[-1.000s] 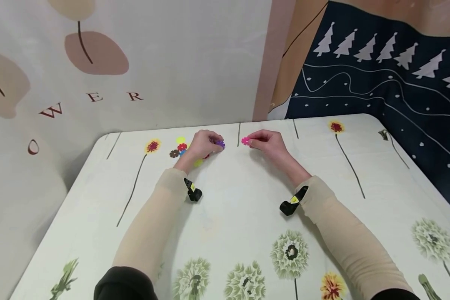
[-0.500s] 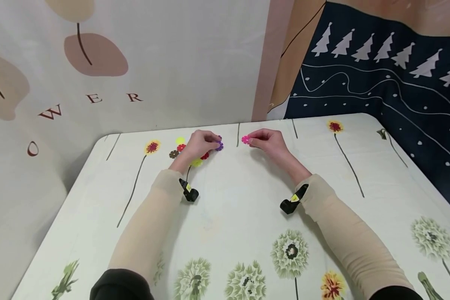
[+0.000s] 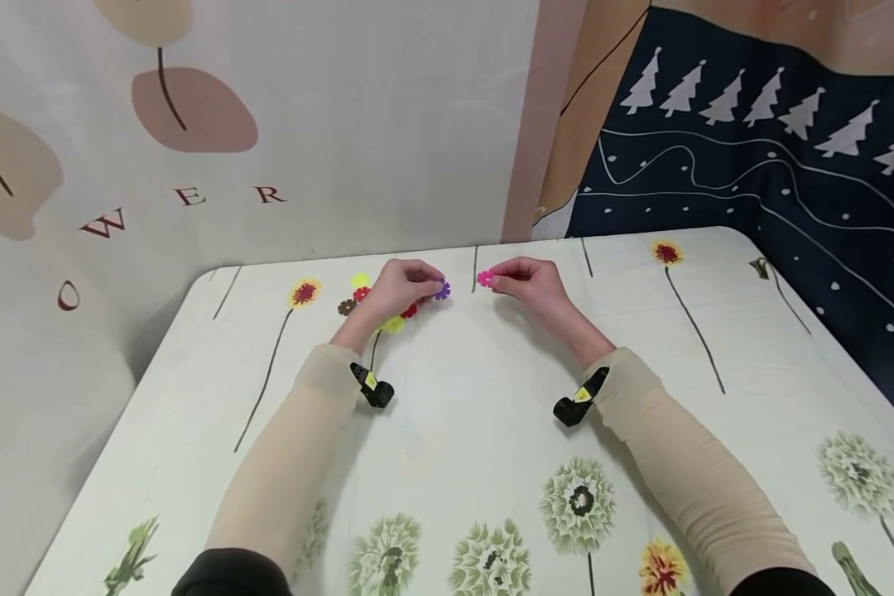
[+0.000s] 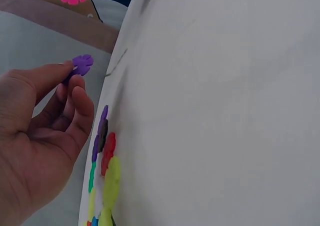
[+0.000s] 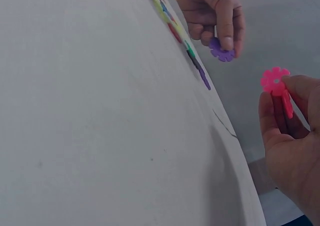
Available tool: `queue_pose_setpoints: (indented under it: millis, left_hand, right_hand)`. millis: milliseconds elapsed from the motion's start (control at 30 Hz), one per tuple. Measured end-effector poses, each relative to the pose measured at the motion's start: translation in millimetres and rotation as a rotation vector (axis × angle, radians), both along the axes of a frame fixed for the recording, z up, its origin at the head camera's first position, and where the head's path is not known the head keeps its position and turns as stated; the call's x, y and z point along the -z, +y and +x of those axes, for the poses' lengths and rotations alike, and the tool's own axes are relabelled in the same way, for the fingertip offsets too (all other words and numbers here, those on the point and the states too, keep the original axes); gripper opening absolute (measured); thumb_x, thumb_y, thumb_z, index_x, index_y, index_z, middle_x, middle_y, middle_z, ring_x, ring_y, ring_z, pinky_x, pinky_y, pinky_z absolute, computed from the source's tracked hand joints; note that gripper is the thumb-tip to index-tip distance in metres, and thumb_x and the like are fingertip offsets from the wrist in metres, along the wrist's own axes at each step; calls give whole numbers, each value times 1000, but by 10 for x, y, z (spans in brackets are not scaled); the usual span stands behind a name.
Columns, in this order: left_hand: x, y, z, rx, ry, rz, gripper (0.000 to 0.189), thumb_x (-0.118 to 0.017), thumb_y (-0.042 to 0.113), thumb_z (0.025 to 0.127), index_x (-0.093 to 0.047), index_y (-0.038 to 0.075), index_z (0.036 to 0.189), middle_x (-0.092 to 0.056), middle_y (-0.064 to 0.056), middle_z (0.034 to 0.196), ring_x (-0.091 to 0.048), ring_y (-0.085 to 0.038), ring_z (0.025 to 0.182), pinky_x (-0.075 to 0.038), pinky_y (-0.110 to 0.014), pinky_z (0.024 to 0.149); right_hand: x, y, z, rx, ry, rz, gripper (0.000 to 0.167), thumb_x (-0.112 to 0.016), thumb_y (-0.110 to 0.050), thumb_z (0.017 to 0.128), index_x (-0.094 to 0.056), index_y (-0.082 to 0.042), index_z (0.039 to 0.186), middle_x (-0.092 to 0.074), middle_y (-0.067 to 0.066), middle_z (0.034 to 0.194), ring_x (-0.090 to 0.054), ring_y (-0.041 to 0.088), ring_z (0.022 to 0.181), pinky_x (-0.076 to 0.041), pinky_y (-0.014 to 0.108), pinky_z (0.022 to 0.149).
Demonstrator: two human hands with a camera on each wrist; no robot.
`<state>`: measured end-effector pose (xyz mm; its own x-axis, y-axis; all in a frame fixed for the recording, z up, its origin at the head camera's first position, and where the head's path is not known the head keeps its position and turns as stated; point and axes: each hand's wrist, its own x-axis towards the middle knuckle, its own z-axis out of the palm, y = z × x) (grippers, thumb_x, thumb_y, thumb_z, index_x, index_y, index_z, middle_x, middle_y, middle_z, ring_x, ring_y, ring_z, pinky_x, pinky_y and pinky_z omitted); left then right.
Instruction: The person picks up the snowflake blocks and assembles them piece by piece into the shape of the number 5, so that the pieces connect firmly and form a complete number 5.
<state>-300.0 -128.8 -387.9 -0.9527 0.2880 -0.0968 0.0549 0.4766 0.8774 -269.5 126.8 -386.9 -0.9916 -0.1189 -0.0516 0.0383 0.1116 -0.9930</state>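
Observation:
My left hand (image 3: pixel 402 290) pinches a purple notched snowflake disc (image 4: pixel 83 64) between thumb and fingertips, raised above the tabletop. Across a small gap, my right hand (image 3: pixel 532 283) grips a pink snowflake disc (image 5: pixel 275 81) by its edge. Against that disc, within the same grip, a second reddish-pink piece (image 5: pixel 287 104) stands at an angle. Below and behind the left hand lies a group of flat discs, among them a yellow-green disc (image 3: pixel 393 325), a red disc (image 3: pixel 361 294) and a brown disc (image 3: pixel 347 307). The left hand and forearm hide part of this group in the head view.
A white table (image 3: pixel 477 397) with printed flowers lies under both arms. Its far edge meets a pale curtain (image 3: pixel 387 124), and a dark blue cloth (image 3: pixel 715 165) with white trees hangs at the right. Each sleeve carries a black wrist camera (image 3: pixel 372 386).
My left wrist has swung slightly left, uncovering more of the discs beneath it. The purple disc has moved a little right from half a second ago. The right hand has barely moved.

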Motion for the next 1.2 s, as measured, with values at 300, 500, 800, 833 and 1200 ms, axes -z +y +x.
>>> queue_pose_setpoints:
  millis: [300,500,800,833,1200]
  left_hand:
    - [-83,99,62,4,-40,121,22,-71,17,99,-74,5,117,-72,-13,103,-67,-24,82,-60,-31,75]
    - [-141,191,92,49,-49,200,23,-70,12,99,-73,-2,117,-72,-16,102,-67,-21,77,-61,-29,75]
    - [-182,243,110,63,-89,218,25,-70,11,99,-72,-2,120,-72,-18,103,-67,-21,78,-61,-30,79]
    - [-183,242,114,66,-96,220,25,-70,11,99,-72,-2,120,-72,-18,104,-67,-21,78,-61,-30,79]
    - [-215,252,139,85,-129,262,22,-68,8,99,-73,-5,117,-72,-19,105,-66,-22,77,-60,-39,85]
  right_hand:
    - [14,-16,12,-28,53,30,26,-71,-7,97,-71,3,121,-70,16,117,-69,21,100,-57,27,90]
    - [29,-10,18,-42,79,34,24,-73,-6,96,-72,4,118,-72,15,113,-69,20,97,-57,25,87]
    - [35,7,20,-84,79,45,25,-75,-11,95,-74,2,117,-74,13,110,-72,20,95,-57,27,89]
    - [35,11,19,-87,77,45,25,-75,-12,95,-74,1,117,-74,13,110,-72,20,95,-57,27,89]
    - [10,40,21,-120,129,80,21,-79,-14,92,-79,-3,110,-75,8,108,-68,22,100,-56,28,85]
